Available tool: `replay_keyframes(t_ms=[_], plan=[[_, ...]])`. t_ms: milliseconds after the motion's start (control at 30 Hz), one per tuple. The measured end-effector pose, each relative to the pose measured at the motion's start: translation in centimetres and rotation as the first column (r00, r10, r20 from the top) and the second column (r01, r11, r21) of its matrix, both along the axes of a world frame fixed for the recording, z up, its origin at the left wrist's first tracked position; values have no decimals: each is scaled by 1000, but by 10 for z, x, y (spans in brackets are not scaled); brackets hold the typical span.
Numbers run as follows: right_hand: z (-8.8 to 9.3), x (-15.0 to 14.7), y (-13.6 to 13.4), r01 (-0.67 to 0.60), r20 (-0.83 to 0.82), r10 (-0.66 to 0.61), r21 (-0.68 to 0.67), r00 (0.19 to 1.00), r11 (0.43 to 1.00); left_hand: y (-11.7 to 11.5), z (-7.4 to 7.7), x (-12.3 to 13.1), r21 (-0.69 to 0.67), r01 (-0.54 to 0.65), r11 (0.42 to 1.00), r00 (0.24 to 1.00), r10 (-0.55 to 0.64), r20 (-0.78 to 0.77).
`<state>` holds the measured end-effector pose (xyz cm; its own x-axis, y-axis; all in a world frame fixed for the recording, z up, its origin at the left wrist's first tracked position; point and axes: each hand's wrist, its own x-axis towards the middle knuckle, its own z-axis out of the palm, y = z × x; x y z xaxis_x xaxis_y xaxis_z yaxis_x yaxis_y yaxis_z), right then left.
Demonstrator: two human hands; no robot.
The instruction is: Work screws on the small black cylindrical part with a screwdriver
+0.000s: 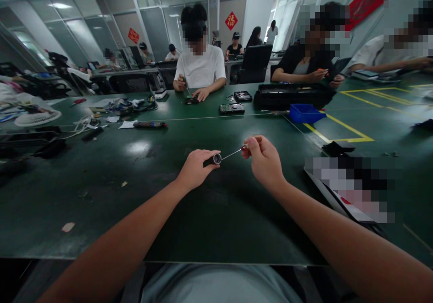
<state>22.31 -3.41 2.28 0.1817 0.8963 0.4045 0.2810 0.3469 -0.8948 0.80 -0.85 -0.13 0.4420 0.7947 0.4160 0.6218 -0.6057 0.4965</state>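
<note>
Here, left hand [194, 170]: one cylinder [216, 159]; right hand [265, 162]: one screwdriver [242, 148].

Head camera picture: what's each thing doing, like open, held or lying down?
Black cylinder with silver rim: held, rimmed end showing
Bare left hand: closed around the cylinder
Thin metal rod with red handle: held slanting, tip by the rim, contact unclear
Bare right hand: closed on the rod's handle
Blue plastic tray: upright, open-topped
Grey pen-shaped tool with red end: lying down
Silver rectangular metal drive: lying flat
</note>
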Motion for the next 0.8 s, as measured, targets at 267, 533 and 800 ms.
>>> replay_keyframes(t_ms=[267,533,800], plan=[[4,-2,-6,-55,87,48,74,995,996,-3,2,1,-25,-13,1000,1000,13,21],[5,-3,-8,-81,145,72,60,987,995,-4,2,1,-17,-20,1000,999,21,29],[10,-2,-13,-25,364,-20,117,931,993,-3,0,-1,-9,-12,1000,999,13,32]])
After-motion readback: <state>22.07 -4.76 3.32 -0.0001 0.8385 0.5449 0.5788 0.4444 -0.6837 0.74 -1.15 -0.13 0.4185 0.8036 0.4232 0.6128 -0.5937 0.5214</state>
